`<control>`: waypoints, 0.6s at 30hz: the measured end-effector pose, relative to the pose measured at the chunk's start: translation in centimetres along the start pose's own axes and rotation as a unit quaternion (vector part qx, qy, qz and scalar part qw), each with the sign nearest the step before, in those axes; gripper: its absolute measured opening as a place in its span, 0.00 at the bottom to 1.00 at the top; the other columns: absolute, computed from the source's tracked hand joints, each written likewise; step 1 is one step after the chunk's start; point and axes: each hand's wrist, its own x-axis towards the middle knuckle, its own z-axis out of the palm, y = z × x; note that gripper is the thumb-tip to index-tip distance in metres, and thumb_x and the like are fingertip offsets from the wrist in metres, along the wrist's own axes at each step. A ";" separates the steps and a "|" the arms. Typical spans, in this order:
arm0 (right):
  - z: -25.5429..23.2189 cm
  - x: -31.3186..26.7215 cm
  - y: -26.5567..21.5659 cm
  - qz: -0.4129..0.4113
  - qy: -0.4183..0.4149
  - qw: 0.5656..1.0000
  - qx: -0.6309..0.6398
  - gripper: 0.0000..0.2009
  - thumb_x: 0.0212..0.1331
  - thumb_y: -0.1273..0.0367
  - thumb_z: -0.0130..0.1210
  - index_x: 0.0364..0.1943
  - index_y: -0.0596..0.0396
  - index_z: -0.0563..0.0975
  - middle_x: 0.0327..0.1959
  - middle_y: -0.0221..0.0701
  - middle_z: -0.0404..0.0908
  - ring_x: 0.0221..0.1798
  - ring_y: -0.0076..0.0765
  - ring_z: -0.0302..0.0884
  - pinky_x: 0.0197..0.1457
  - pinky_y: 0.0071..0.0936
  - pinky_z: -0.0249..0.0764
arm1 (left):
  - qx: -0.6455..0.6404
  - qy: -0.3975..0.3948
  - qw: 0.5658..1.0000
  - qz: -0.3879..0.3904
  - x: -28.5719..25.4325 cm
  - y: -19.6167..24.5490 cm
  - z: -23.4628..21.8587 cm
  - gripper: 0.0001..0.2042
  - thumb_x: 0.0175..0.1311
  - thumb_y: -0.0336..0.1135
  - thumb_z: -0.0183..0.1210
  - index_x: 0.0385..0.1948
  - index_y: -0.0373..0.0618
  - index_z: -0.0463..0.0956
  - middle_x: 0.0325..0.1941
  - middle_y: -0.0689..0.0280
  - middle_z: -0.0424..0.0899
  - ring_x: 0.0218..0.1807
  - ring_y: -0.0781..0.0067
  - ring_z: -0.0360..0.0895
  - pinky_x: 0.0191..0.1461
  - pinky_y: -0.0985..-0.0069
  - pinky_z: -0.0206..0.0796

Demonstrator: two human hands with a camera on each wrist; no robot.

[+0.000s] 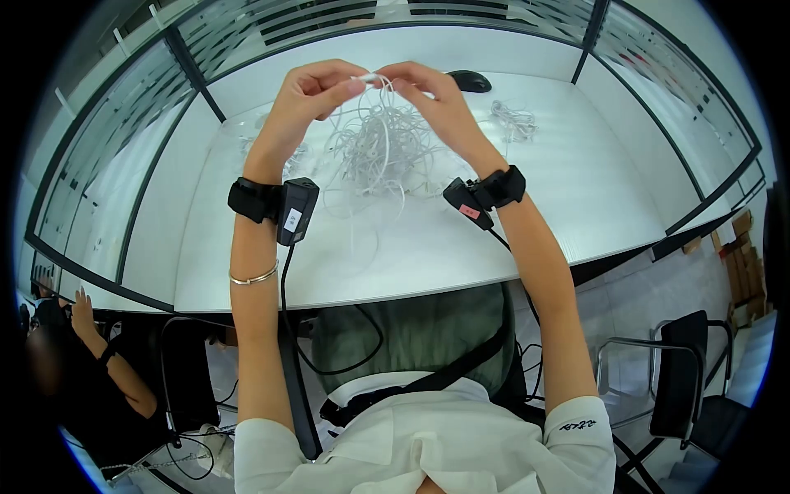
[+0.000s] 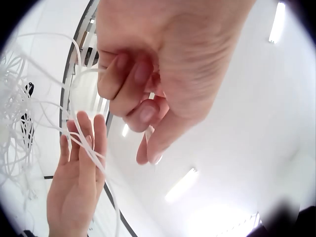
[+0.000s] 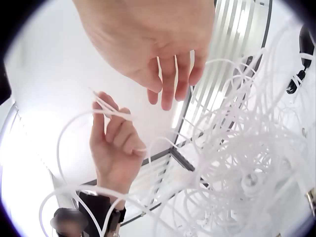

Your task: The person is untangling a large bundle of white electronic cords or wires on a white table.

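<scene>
A large tangle of white cables [image 1: 383, 152] spreads over the middle of the desk. Beyond it, my left hand [image 1: 317, 92] is raised and pinches a white cable [image 3: 112, 112] between thumb and fingers, its other fingers curled. From that grip the cable loops down toward the tangle. My right hand [image 1: 429, 89] is close by on the other side, its fingers nearly straight and the thumb alongside. In the left wrist view a strand crosses in front of the right hand [image 2: 74, 185], and nothing shows gripped in it.
A black mouse [image 1: 470, 81] lies at the back of the desk. One smaller cable bundle [image 1: 513, 122] lies to the right, another [image 1: 295, 158] partly behind my left arm. Low partitions [image 1: 527, 58] enclose the desk. Another person [image 1: 123, 370] sits at lower left; a chair [image 1: 679, 375] stands at right.
</scene>
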 end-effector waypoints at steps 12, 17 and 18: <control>2.6 -1.3 1.7 -0.032 -0.115 0.986 -0.116 0.18 0.49 0.65 0.63 0.45 0.54 0.76 0.44 0.37 0.75 0.48 0.43 0.72 0.50 0.33 0.69 | -0.022 -0.092 0.996 -0.003 -0.7 -0.3 0.2 0.07 0.55 0.32 0.60 0.32 0.41 0.82 0.28 0.69 0.81 0.26 0.84 0.70 0.29 0.88 0.56; 3.0 -1.7 0.6 -0.029 -0.134 0.979 -0.150 0.20 0.48 0.63 0.65 0.44 0.56 0.75 0.45 0.40 0.75 0.45 0.45 0.74 0.47 0.36 0.71 | -0.022 -0.101 0.994 -0.032 -0.9 -0.2 0.3 0.07 0.55 0.31 0.60 0.32 0.40 0.81 0.27 0.66 0.82 0.24 0.83 0.70 0.28 0.88 0.58; 2.9 -1.7 0.2 -0.021 -0.142 0.975 -0.168 0.20 0.48 0.63 0.65 0.43 0.56 0.75 0.44 0.40 0.75 0.45 0.45 0.74 0.46 0.37 0.71 | -0.026 -0.108 0.993 -0.028 -0.9 -0.5 0.3 0.07 0.55 0.31 0.60 0.32 0.40 0.82 0.26 0.66 0.81 0.24 0.83 0.70 0.28 0.87 0.58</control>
